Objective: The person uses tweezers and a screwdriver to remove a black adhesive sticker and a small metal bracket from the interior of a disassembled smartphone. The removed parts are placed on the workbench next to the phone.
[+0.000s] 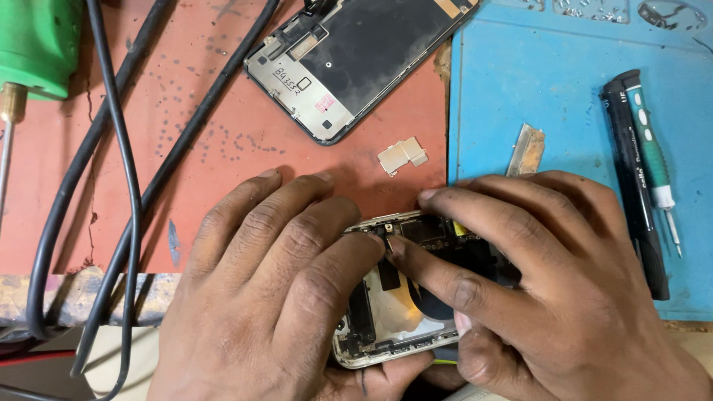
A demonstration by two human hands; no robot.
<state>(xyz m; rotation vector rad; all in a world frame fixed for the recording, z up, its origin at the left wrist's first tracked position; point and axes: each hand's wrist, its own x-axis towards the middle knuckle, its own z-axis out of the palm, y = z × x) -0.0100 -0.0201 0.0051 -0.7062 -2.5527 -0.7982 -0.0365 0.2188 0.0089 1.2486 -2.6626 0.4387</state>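
Red bench (223,148), two hands (416,297), one opened phone (401,297)

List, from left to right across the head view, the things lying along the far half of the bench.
Green tool body → black cables → detached phone screen → small metal shield plate → metal bracket on the blue mat → screwdrivers.

Left hand (275,297) and right hand (549,289) both grip an opened phone body (394,297), fingertips on its inner parts. Detached screen (356,59) lies on the red mat (223,148). Small metal plate (402,156) nearby. Screwdrivers (642,171) on blue mat (520,74).
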